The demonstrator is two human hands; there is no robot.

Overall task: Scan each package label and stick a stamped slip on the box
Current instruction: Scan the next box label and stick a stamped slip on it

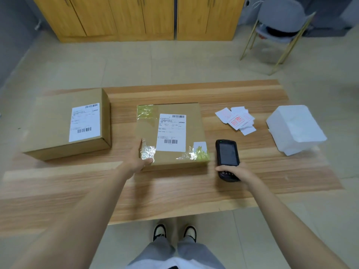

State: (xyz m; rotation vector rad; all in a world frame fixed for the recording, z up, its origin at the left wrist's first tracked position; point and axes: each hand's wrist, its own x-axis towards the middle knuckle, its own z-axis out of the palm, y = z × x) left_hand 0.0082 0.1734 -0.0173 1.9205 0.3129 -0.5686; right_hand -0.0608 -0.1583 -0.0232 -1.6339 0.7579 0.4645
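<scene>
Person's shoes (174,232) stand on the floor just under the near edge of the surface (174,195). Both forearms reach forward over that edge, spread wide apart.

Left hand (138,160): not closed. Its fingers lie fairly straight along the left side of the centre box (147,131) and the thumb rests on top of the box's taped near-left corner. Wrist is low, with the palm against the corner.

Right hand (236,173): wrapped round the lower end of the handheld scanner (227,156), thumb lying across the keypad. Scanner is held screen up, just beside the box's near-right corner, not touching it. Whether its base rests on the surface cannot be told.

Centre box lies flat in the middle of the surface, with shiny clear tape at its corners. The shipping label (172,133) faces up, with barcodes at its top and bottom. A small white slip (200,146) sits on the box top at its near-right corner, under the tape.

Second box (48,129) sits at the left edge, well apart from the hands, its own label (84,122) facing up.

Stamped slips (236,119), loose and overlapping with red stamp marks, lie toward the far right. White block (295,129) sits at the right edge, beside the slips.

Beyond the far edge: tiled floor, wooden cabinets (136,16), and a chair (279,26) with thin gold legs.
</scene>
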